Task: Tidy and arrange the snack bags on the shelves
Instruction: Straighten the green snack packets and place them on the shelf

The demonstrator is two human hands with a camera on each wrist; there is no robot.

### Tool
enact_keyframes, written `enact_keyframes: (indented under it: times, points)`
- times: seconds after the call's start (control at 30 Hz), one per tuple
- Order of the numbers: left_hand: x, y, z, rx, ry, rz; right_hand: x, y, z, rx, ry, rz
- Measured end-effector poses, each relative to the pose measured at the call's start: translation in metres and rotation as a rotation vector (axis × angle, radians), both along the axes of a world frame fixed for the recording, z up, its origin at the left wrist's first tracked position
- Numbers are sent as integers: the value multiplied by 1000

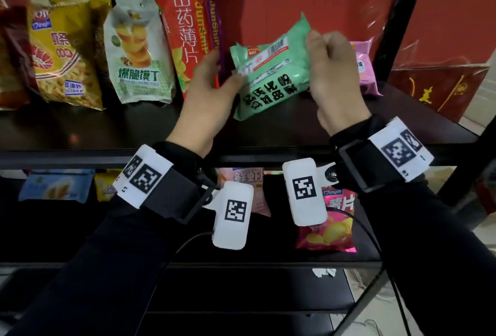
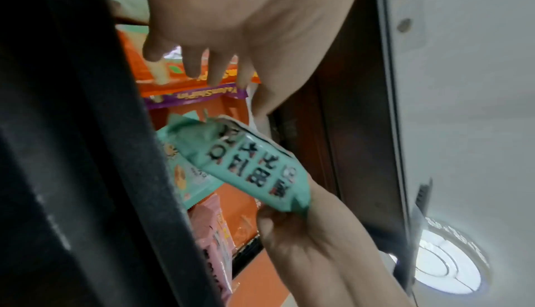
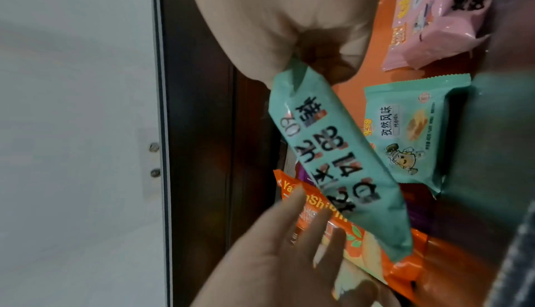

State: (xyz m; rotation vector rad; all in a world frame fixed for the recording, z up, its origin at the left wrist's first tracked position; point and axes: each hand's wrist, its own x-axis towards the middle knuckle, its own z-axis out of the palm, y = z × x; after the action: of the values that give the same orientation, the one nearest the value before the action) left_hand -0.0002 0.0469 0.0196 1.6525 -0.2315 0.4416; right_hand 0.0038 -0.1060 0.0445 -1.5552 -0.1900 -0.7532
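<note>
A mint green snack bag (image 1: 271, 72) with black lettering hangs tilted above the top shelf (image 1: 107, 126). My right hand (image 1: 315, 40) pinches its right end, which shows plainly in the right wrist view (image 3: 312, 58). My left hand (image 1: 214, 72) is beside the bag's left corner with its fingers straight and spread, and it holds nothing. Its fingers (image 2: 208, 65) reach toward the tall orange bag (image 1: 182, 19) and the purple bag (image 1: 214, 13) leaning behind it. Whether the left thumb touches the green bag (image 2: 249, 165) I cannot tell.
A second green bag (image 3: 411, 133) and a pink bag (image 1: 366, 67) lie at the shelf's right end, near a black upright post (image 1: 397, 19). A white-green bag (image 1: 137, 51) and a yellow bag (image 1: 61, 51) stand to the left. Several more bags lie on the lower shelf (image 1: 330, 233).
</note>
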Motion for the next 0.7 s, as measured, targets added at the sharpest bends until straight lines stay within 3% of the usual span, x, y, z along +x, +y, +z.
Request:
enact_keyframes:
  times: [0.1, 0.2, 0.3, 0.4, 0.47, 0.57, 0.7]
  points:
    - [-2, -6, 0, 247, -29, -215, -7, 9, 0, -49, -10, 89]
    - [-3, -12, 1, 321, -51, -195, -15, 17, 3, -20, 74, 316]
    - [-5, -12, 4, 69, -80, -135, -20, 14, 6, 26, 131, 498]
    - [-4, -5, 3, -248, 56, -251, -16, 5, 5, 41, 195, 326]
    - [-3, -3, 0, -425, 152, -388, -10, -1, -1, 42, 352, 280]
    - [-3, -3, -5, -457, 214, -480, -6, -1, -10, 63, 512, 431]
    - [-3, -1, -8, -390, 230, -463, -4, -2, -14, 139, 444, 443]
